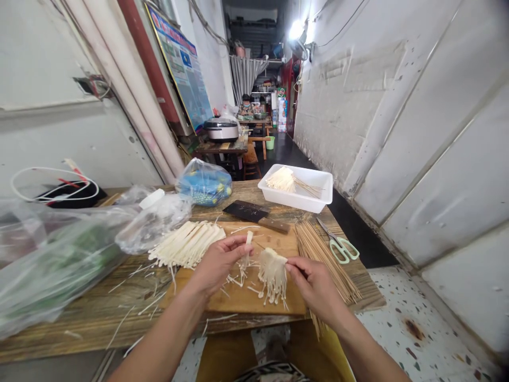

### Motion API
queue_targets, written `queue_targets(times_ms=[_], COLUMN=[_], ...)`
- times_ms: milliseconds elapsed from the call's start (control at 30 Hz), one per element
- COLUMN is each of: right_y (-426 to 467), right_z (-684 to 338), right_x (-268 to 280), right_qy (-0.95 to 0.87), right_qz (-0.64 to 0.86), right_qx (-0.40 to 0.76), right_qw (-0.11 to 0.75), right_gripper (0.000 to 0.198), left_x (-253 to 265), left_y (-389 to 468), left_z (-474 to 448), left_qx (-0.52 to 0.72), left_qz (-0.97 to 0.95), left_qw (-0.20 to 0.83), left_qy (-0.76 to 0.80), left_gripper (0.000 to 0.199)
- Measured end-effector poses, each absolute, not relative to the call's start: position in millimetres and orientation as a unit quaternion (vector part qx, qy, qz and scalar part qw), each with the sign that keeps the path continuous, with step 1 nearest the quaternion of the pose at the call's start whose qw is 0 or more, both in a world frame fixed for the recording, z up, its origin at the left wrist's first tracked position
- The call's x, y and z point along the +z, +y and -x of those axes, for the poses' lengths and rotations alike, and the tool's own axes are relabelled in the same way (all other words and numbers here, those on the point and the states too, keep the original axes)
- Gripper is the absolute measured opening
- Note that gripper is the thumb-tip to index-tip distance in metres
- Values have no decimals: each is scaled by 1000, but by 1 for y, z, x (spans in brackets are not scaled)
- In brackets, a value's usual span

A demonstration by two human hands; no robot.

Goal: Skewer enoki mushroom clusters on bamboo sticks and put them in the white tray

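Observation:
My left hand (228, 256) pinches a small bunch of enoki mushrooms (248, 244) over the wooden cutting board (222, 303). Opposite it, my right hand (308, 276) is closed on a bamboo skewer (259, 245) threaded with enoki mushrooms (273, 270), whose thin stems and caps hang down. The skewer's bare end points toward the bunch in my left hand. A row of flat enoki bunches (191, 245) lies on the board's left side. Loose stems are scattered over the board and table.
A cleaver (246, 211) lies behind the board. Bamboo skewers (324, 260) and scissors (338, 244) are at the right. A white plastic tub (296, 201) holds skewered enoki. Plastic bags (155, 217) crowd the left. Another person (246, 107) sits far back.

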State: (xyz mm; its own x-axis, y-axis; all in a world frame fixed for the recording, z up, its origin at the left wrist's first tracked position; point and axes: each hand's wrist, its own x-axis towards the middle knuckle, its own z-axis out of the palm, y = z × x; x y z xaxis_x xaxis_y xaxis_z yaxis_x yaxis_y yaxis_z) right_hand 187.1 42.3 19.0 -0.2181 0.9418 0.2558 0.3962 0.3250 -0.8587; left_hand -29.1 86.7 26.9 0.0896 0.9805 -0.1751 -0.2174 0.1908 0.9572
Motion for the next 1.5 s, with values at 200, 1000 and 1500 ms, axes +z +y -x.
queue_targets(times_ms=[200, 1000, 1500], right_y=[41, 39, 39], right_z=[-189, -191, -192], right_x=[26, 32, 31], right_qy=[-708, -712, -720], right_qz=[477, 475, 470], right_qx=[334, 342, 336], right_qw=[400, 388, 384], right_gripper=[24, 26, 27], left_x=[32, 35, 36], left_y=[87, 84, 82], left_z=[27, 28, 25], left_qx=[474, 449, 446], left_qz=[-370, -328, -342], left_qw=[667, 730, 722], left_qy=[441, 397, 403], left_gripper=[29, 19, 22])
